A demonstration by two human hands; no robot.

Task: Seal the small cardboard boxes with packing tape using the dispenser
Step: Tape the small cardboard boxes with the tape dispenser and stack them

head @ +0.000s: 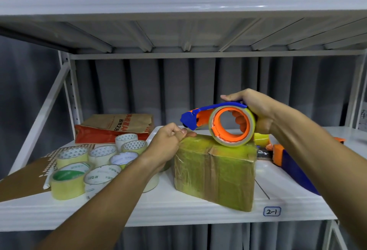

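While my right hand grips the blue-and-orange tape dispenser, fingers curled through the orange core and thumb lying along the blue top guard, the roll's lower edge rests on top of the cardboard box. The dispenser's blue nose points left, toward my other hand.

My left hand sits at the box's top left corner. Fingers curled in, thumb pressed down on the top edge; looks like I'm pinching the tape end there, but the tape itself is too clear to make out.

The box stands on the white shelf, centre-right, near the front edge. It's already wrapped in yellowish tape on the front and top; a flap seam shows on top.

Left of the box: a cluster of tape rolls, yellowish and clear, touching one another, some partly on a brown cardboard sheet at the near left. A white pen lies on that sheet beside the rolls. Far left, behind the rolls: a red and brown paper bag lying flat.

Right of the box: a second blue-and-orange dispenser lying on the shelf, just beside it. A yellow roll sits behind the box's right end.

Label "2-1" on the shelf's front lip, near right.
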